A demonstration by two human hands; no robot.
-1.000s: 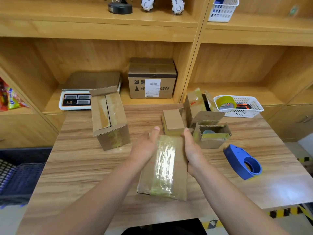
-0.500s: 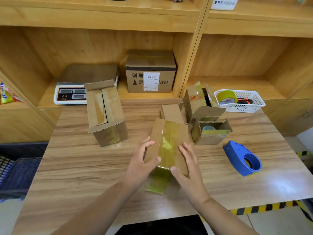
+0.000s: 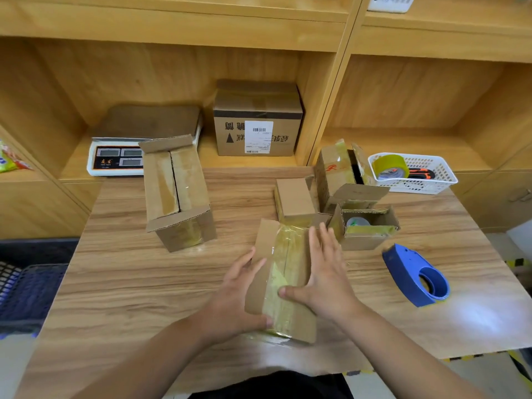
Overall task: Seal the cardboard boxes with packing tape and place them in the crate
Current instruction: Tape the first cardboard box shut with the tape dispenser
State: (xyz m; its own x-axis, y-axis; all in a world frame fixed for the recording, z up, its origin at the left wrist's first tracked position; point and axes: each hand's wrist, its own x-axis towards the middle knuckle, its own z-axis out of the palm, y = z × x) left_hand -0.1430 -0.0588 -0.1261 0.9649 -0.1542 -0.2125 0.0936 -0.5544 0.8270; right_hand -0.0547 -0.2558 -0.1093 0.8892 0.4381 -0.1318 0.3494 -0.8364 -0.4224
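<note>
A small cardboard box [image 3: 283,272] with yellowish packing tape along its top seam lies lengthwise on the wooden table [image 3: 144,283], in front of me. My left hand [image 3: 236,298] holds its left side, fingers laid along the wall and thumb hooked round the near end. My right hand [image 3: 325,277] lies flat against the right side, fingers straight, thumb pressing on the taped top. The blue tape dispenser [image 3: 417,275] rests untouched on the table to the right. A dark blue crate [image 3: 26,295] stands low at the left, beside the table.
A long untaped box [image 3: 178,191] stands at the left back. A small shut box [image 3: 295,201], an open box [image 3: 365,228] and a tall taped box [image 3: 339,171] crowd just behind my hands. A white basket [image 3: 417,182] with a tape roll, a scale [image 3: 115,159] and a labelled box [image 3: 257,122] sit behind.
The box, gripped near its far end a second ago, was tipped up and turned, and now lies flat. My right hand slid forward along its right side; my left moved toward the near end.
</note>
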